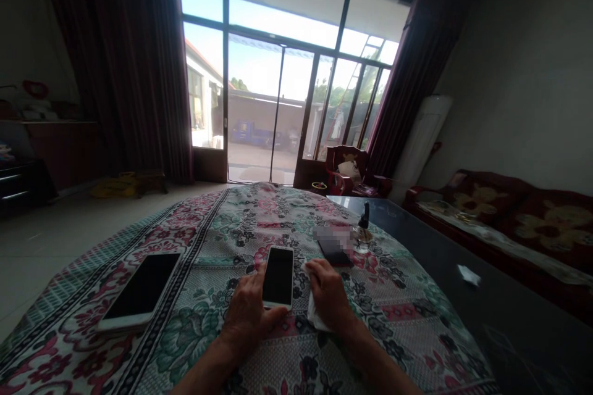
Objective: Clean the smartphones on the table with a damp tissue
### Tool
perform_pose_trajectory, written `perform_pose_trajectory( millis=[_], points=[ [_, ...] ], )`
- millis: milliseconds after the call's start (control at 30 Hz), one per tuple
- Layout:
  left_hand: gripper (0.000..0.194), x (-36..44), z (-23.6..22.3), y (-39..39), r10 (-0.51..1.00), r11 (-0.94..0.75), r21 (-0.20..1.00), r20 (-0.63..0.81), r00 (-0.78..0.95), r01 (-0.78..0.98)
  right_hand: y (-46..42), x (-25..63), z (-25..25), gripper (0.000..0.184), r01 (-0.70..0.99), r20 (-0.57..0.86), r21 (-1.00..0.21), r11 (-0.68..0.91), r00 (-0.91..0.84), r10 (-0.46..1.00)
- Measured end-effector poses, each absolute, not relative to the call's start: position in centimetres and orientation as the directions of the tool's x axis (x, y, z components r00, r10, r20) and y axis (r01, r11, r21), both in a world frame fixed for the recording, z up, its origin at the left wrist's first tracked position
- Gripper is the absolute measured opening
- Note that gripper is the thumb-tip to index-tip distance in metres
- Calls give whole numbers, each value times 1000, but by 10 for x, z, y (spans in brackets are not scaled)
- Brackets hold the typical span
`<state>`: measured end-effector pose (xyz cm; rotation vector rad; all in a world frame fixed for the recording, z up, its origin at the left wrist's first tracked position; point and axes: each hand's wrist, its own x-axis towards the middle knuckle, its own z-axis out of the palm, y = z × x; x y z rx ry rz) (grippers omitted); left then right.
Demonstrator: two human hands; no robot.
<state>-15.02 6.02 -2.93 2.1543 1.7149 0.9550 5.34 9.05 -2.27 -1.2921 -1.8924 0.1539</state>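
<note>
The left hand (248, 315) lies flat on the tablecloth, its fingers and thumb against the left and lower edges of a white-framed smartphone (278, 278), though the view does not show whether they actually grip it. The phone lies flat with its black screen facing up, between the two hands. The right hand (328, 293) sits just beside the phone's right edge, its fingers bunched together over a white cloth (317, 313), which pokes out beneath the palm and seems pressed against the tablecloth. Just beyond the right hand lies a dark phone (333, 251), partly covered by a blurred patch. Past it stands a small glass bottle with a dark top (364, 228). To the left, well apart from the hands, lies a larger white-framed smartphone (141, 290), also screen up. All of these rest on a floral patterned tablecloth (194, 345) in pink, green and black, spread over a table. To the right is a dark glass tabletop (430, 247) with a scrap of white paper (469, 274) on it, then a red sofa with floral cushions (509, 222). Ahead, a red armchair (347, 170) stands before a glass door (254, 92) framed by dark red curtains (139, 62).
</note>
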Motion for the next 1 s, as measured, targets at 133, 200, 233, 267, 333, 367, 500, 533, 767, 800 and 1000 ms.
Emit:
perform_pose_trajectory(
  millis=[133, 200, 233, 267, 333, 367, 500, 533, 767, 800, 1000],
  points=[
    [79, -149, -31, 63, 930, -290, 551, 355, 96, 783, 94, 27, -8, 28, 665, 586, -516, 540, -186, 788],
    [81, -149, -33, 64, 928, -286, 559, 363, 80, 778, 95, 14, -3, 28, 655, 551, -496, 570, -270, 789],
    [80, -149, -33, 64, 928, -284, 566, 364, 75, 774, 95, 8, -2, 28, 657, 521, -479, 583, -321, 791],
    [80, -149, -34, 64, 930, -282, 574, 360, 73, 768, 95, 5, -2, 28, 660, 489, -457, 596, -373, 789],
    [79, -149, -34, 64, 939, -270, 595, 338, 69, 757, 96, 2, -3, 26, 661, 433, -415, 625, -461, 775],
    [80, -149, -34, 65, 944, -260, 606, 325, 64, 752, 97, 3, -3, 26, 656, 417, -402, 639, -490, 765],
    [84, -149, -33, 65, 957, -230, 641, 286, 51, 732, 107, 11, -6, 28, 618, 411, -404, 675, -537, 737],
    [85, -149, -33, 65, 957, -233, 648, 283, 55, 725, 111, 13, -7, 28, 613, 412, -406, 678, -540, 734],
    [86, -148, -23, 63, 977, -184, 676, 207, 56, 714, 144, 14, -5, 30, 607, 402, -394, 690, -562, 723],
    [85, -148, -23, 63, 976, -186, 677, 209, 57, 712, 147, 14, -5, 30, 603, 401, -388, 697, -570, 717],
    [86, -150, -28, 67, 970, -210, 679, 237, 61, 703, 143, 20, -6, 32, 563, 441, -336, 755, -614, 654]
  ],
)
